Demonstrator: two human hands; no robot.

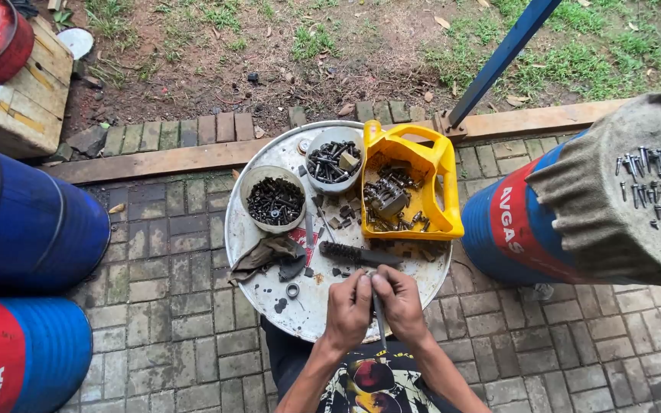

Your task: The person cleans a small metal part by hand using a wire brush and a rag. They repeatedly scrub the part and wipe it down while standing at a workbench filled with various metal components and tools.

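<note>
Head view, looking straight down: both hands meet at the near edge of a round white metal drum lid (269,294) used as a worktop. The left hand (348,304) and the right hand (402,300) are closed together around a slim grey metal rod (379,315), which runs between them toward the person's body; what the fingertips pinch at its top end is too small to tell. Just beyond the hands lies a dark wire brush (355,255). A crumpled brown rag (267,256) lies to the left. Farther back stand two round white bowls of dark bolts (275,199) (333,160) and a cut yellow plastic jug (416,183) holding metal parts. Blue and red barrels (24,229) stand on the brick paving around the lid.
</note>
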